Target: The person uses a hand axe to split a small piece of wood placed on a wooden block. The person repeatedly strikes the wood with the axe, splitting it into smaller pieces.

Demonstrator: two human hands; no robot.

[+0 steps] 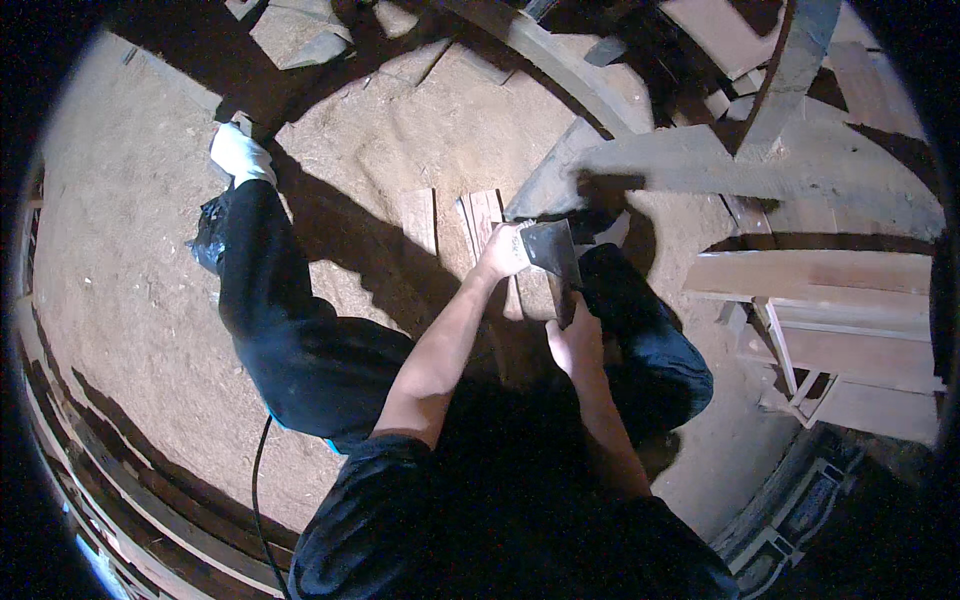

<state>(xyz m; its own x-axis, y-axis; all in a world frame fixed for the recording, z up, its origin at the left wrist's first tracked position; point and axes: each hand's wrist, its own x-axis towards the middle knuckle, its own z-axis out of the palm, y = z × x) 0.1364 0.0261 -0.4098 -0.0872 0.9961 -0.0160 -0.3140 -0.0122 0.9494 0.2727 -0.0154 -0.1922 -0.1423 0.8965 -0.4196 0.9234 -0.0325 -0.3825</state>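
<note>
In front of my body, my left hand (504,251) grips the upper left side of a broad-bladed metal tool (551,246), hatchet-like in outline. Pale patches with dark marks show beside its fingers. My right hand (579,337) is closed round the tool's dark lower part, probably the handle; its far fingers are hidden. Just below the blade is a light wooden block (536,296), and I cannot tell whether it touches the tool. Narrow wood offcuts (480,214) lie on the ground by my left hand, with another short board (418,217) farther left.
Heavy curved timbers (660,161) cross the upper right. Stacked boards (825,300) stand at the right. My outstretched foot (240,154) and a black plastic bag (211,240) are on the left. A black cable (259,480) runs down near my hip over sawdust-coloured ground (135,247).
</note>
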